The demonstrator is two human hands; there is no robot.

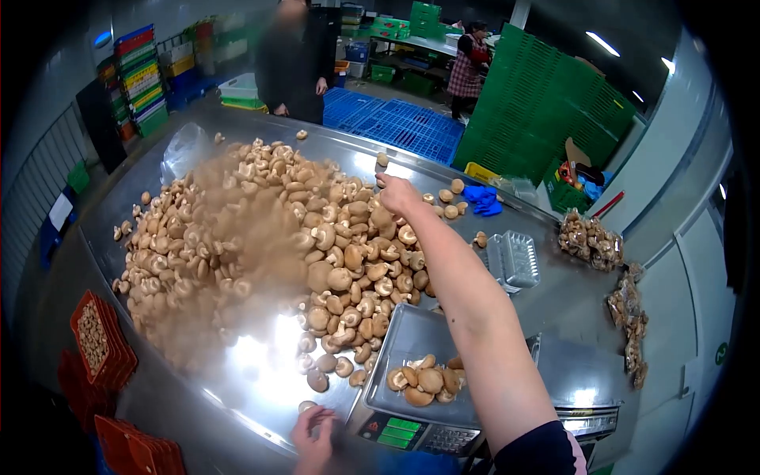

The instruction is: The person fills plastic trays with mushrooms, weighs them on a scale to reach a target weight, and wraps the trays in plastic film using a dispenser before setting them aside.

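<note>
My right hand (398, 195) reaches over the far side of a large mushroom pile (269, 214), its fingers closed on the stem of a small mushroom (382, 160). Low in the view, my left hand (314, 434) is beside the scale with its fingers curled but apart; a pale mushroom (307, 406) lies at its fingertips. Several mushrooms (430, 381) rest in the metal tray (396, 323) on the scale (400, 431), partly behind my right forearm. The left part of the pile is blurred.
Clear plastic trays (518, 260) and blue gloves (482, 199) lie right of my arm. Bagged mushrooms (590, 240) line the right edge. Red baskets (103, 340) stand at left. A person (293, 67) stands across the table; another person (470, 63) is farther back.
</note>
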